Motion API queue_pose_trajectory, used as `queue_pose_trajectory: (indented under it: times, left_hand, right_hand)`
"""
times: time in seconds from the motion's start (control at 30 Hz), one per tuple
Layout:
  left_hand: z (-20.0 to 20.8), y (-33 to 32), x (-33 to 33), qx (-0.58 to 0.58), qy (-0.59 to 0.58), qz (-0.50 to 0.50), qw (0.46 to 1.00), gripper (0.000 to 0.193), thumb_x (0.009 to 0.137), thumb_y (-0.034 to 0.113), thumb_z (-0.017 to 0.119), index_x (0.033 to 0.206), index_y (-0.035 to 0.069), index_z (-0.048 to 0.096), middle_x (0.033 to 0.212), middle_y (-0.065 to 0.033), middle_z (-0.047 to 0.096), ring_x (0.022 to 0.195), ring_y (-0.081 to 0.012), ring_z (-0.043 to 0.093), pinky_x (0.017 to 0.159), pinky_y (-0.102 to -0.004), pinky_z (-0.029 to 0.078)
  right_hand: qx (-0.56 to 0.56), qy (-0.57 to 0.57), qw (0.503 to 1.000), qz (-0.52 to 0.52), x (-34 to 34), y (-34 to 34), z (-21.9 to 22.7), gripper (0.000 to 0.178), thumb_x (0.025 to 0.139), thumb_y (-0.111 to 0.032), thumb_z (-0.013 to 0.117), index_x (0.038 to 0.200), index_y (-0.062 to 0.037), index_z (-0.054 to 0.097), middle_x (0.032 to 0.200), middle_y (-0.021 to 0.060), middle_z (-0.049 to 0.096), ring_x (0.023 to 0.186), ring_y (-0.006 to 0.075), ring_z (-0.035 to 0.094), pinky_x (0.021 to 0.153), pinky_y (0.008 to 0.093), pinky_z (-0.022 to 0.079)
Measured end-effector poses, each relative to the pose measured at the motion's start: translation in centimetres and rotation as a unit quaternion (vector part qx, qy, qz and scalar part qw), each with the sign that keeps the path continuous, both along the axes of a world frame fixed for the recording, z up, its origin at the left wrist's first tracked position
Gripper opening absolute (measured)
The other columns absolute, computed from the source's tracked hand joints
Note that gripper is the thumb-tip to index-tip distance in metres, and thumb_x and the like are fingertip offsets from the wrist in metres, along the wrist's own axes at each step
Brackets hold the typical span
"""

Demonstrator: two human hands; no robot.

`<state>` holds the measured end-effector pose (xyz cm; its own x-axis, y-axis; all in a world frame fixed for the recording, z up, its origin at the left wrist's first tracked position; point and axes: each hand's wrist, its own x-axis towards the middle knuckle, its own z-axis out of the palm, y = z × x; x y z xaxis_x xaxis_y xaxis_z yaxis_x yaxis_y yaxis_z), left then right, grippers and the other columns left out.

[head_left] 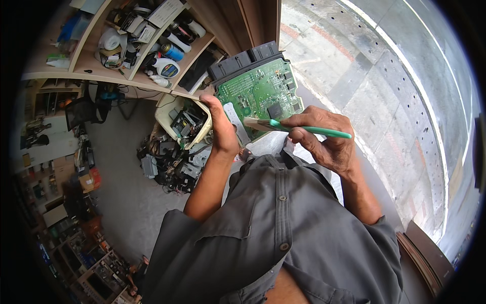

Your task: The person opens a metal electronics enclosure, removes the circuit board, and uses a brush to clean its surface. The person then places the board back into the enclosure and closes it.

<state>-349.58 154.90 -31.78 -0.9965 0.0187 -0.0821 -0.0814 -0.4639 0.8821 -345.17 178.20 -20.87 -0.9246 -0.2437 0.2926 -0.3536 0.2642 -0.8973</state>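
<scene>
A green circuit board [263, 86] with a black connector block [245, 61] along its far edge is held up in front of me. My left hand [223, 126] grips the board's left side, thumb pointing up along the edge; its other fingers are hidden behind the board. A white label strip [235, 121] lies along that edge near the thumb. In my right hand [326, 134] is a brush [319, 130] with a green handle, pinched between thumb and fingers. Its pale bristles point left and are at the lower part of the board, seemingly touching it.
Wooden shelves [129, 83] with bottles, cans and tape rolls stand at the far left. Below them are a cream bin [164, 119] of electronic parts and a heap of scrap parts [174, 167] on the floor. Grey paving [354, 76] lies to the right, brown boards [425, 258] at lower right.
</scene>
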Motion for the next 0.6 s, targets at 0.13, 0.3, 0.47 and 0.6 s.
queue_pose_trajectory:
  times: [0.13,0.3,0.47,0.6]
  left_hand:
    - [0.3,0.7,0.6,0.167,-0.058,-0.01,0.984,0.091,0.097,0.076,0.026,0.152,0.004,0.033,0.152,-0.0061,0.039,0.136,-0.0243,0.04,0.117,-0.0396,0.03]
    - [0.0,0.5,0.8,0.138,-0.06,-0.005,0.989,0.09,0.097,0.075,0.027,0.151,0.003,0.035,0.15,-0.0062,0.042,0.133,-0.0233,0.044,0.116,-0.0389,0.032]
    - [0.2,1.6,0.4,0.104,-0.064,0.019,0.992,0.09,0.098,0.074,0.026,0.151,0.003,0.035,0.149,-0.0066,0.043,0.132,-0.0235,0.045,0.115,-0.0389,0.033]
    - [-0.1,1.8,1.2,0.089,-0.061,0.041,0.993,0.091,0.097,0.075,0.026,0.151,0.003,0.036,0.149,-0.0071,0.044,0.132,-0.024,0.045,0.115,-0.0391,0.033]
  right_hand:
    - [0.058,0.075,0.993,-0.07,-0.4,0.3,-2.9,0.009,0.086,-0.003,0.072,0.094,-0.005,0.07,0.076,0.0109,0.067,0.058,0.0239,0.063,0.054,0.0349,0.049]
    - [0.155,0.132,0.94,-0.275,-0.5,3.9,-3.0,0.012,0.086,0.002,0.07,0.098,-0.0023,0.071,0.076,0.0104,0.068,0.06,0.0179,0.065,0.056,0.0305,0.051]
    - [0.059,0.039,0.996,-0.061,0.5,1.3,-1.6,0.023,0.083,0.003,0.07,0.105,-0.0047,0.071,0.075,0.009,0.066,0.061,0.0164,0.064,0.057,0.0299,0.05]
    - [0.178,0.116,0.941,-0.262,-1.4,3.5,-3.5,0.019,0.088,0.004,0.066,0.104,-0.0044,0.071,0.079,0.0099,0.068,0.065,0.0176,0.065,0.06,0.0301,0.051]
